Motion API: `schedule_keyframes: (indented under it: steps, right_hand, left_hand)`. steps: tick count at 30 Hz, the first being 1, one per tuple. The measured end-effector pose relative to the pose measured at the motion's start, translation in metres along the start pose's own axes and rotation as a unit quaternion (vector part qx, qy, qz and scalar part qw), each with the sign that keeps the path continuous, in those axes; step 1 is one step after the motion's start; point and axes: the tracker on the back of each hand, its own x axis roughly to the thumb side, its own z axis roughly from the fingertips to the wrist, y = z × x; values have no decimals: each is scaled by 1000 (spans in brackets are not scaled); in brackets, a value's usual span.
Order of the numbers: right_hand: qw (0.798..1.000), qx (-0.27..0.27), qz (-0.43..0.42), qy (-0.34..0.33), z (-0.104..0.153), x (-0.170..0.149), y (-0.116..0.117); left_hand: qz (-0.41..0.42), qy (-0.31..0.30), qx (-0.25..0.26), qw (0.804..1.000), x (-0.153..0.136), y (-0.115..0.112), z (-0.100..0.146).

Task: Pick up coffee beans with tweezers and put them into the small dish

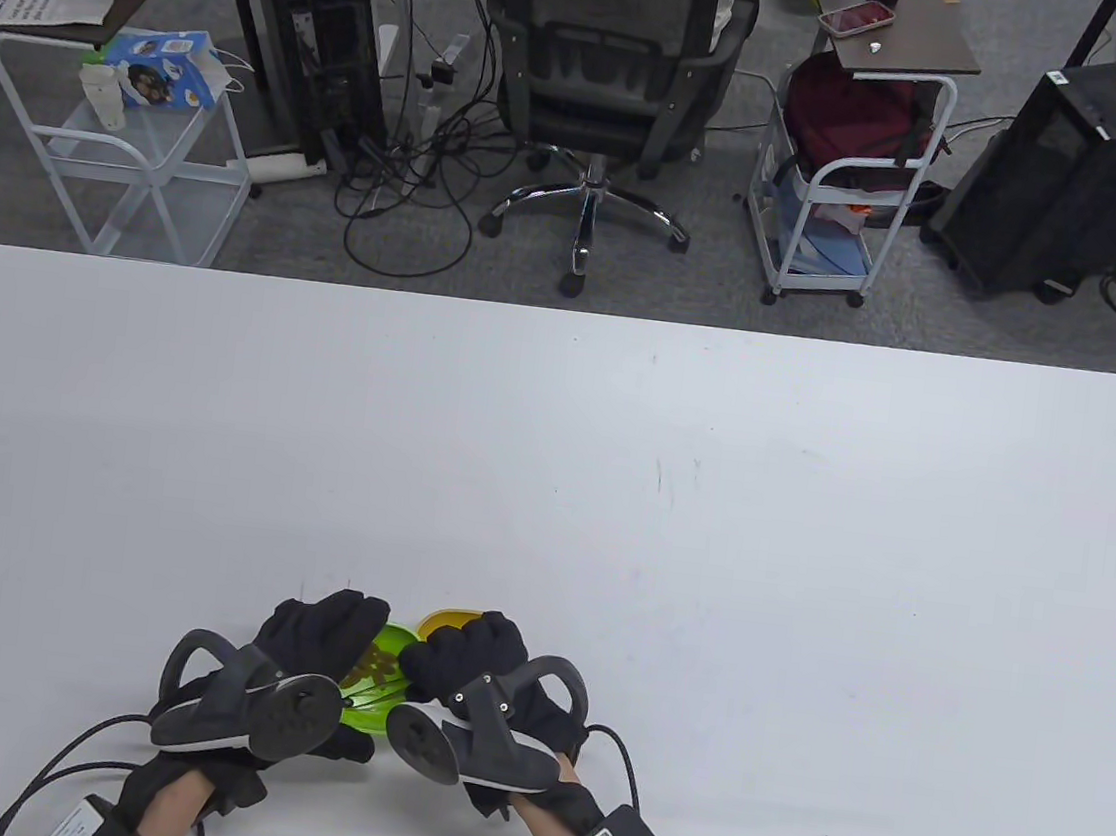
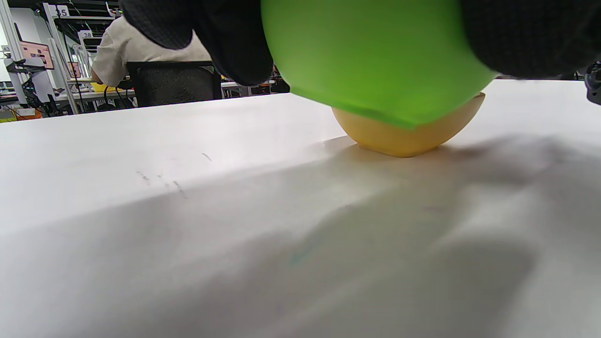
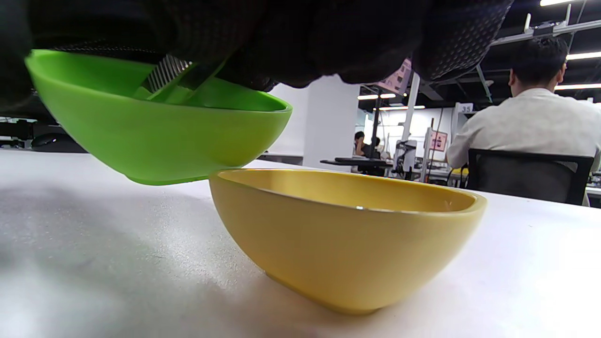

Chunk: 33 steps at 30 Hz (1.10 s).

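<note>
The left hand holds the green bowl of beans lifted (tilted) over the yellow bowl. The right hand grips tweezers inside it.

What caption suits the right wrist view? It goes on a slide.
Green dish held tilted off the table beside the yellow dish, tweezers reaching into it from the right hand.
</note>
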Motion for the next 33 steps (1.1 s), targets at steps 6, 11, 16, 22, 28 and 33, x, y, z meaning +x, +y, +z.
schedule_keyframes:
  steps: [6,11,16,22,28,33]
  right_hand:
    - [1000,6,12,-2,-1,2,0]
    - [1000,8,-1,5,-1,-1,-1]
    - [1000,7,-18,16,-1,-7,-4]
    - [998,-9,-45,47,4,-25,-15]
    - [991,-28,-74,104,15,-58,-26]
    - [984,-24,-94,147,20,-80,-26]
  left_hand:
    - [0,0,-1,1000,0,0,0]
    - [1,1,1,1000,0,0,0]
    - [2,1,0,1000,0,0,0]
    - [2,1,1,1000,-1,0,0]
    - [5,4,2,1000,-2,0,1]
    - [5,4,4,1000,-2,1,1]
